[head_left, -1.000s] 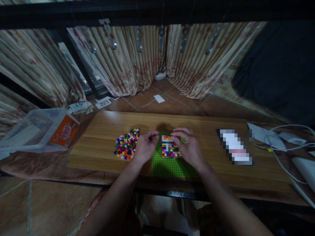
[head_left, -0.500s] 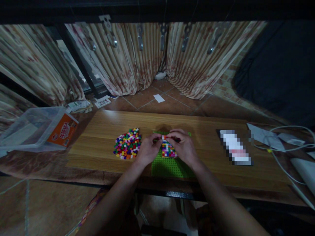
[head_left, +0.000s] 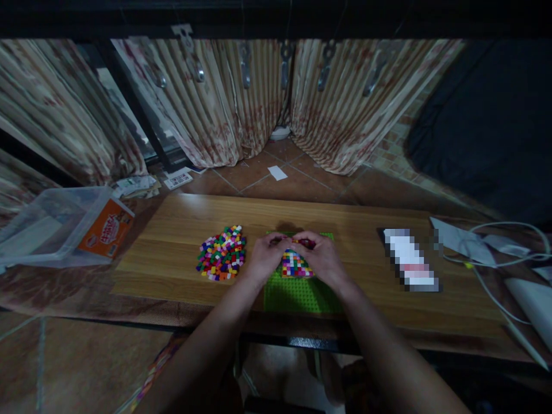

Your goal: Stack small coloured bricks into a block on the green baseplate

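A multicoloured build of small toy bricks (head_left: 296, 267) sits on a green studded baseplate (head_left: 297, 296) in front of me. My left hand (head_left: 269, 254) is closed at the build's upper left, thumb and fingers pinched together. From the right, my right hand (head_left: 321, 256) curls over the top of the same build, its thumb meeting the left one. The fingers of both hands cover the build's far edge, and any single brick between them is hidden. Left of my left hand, a loose pile of coloured bricks (head_left: 222, 253) lies on the wooden board (head_left: 168, 247).
A phone-like item with a blurred screen (head_left: 409, 260) lies on the board's right side. A clear plastic tub (head_left: 56, 230) with an orange label stands at the left. White cables (head_left: 487, 276) and papers lie at the far right. Curtains (head_left: 207, 103) hang behind.
My hands have closed nearer together over the build's top, hiding the white and red bricks that showed there. The view has shifted slightly.
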Demonstrator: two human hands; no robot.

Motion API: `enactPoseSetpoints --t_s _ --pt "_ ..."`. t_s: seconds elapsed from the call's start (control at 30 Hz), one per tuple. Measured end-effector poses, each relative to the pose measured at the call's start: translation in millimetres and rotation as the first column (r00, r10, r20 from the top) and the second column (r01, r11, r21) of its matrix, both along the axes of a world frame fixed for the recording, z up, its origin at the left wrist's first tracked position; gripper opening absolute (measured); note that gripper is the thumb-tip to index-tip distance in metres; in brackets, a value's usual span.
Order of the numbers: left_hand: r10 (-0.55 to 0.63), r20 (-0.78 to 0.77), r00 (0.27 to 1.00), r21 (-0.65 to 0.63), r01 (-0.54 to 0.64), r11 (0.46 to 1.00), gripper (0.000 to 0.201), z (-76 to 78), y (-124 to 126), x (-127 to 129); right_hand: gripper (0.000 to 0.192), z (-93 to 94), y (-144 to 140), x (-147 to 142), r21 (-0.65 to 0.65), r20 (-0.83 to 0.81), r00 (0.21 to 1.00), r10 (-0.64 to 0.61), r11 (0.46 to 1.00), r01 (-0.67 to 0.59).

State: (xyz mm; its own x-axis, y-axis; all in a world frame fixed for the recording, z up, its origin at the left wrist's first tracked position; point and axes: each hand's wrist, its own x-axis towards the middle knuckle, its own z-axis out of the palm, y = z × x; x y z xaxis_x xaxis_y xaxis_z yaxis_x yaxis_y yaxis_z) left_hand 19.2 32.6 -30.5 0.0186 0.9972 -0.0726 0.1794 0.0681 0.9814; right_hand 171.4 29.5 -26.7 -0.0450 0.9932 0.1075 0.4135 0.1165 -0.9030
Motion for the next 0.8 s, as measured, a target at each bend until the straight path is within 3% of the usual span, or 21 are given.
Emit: enactPoseSetpoints --t_s 0.2,0.53,0.8 --pt "0.008 0.146 0.989 -0.082 0.004 0.997 0.014 4.4 3 1 0.026 2.4 0 1 -0.031 -0.029 1.000 0.007 0.999 -0.008" --pt "-0.096 -0.081 0.992 0.060 0.101 0.993 0.022 -0.5 5 -6 0.027 3.1 1 3 -0.034 -0.037 0.999 0.022 0.999 -0.023" --pt "-0.098 -0.212 0.972 0.126 0.127 0.984 0.024 4.6 3 -7 0.020 -0.7 2 1 0.000 -0.122 0.989 0.084 0.996 -0.085"
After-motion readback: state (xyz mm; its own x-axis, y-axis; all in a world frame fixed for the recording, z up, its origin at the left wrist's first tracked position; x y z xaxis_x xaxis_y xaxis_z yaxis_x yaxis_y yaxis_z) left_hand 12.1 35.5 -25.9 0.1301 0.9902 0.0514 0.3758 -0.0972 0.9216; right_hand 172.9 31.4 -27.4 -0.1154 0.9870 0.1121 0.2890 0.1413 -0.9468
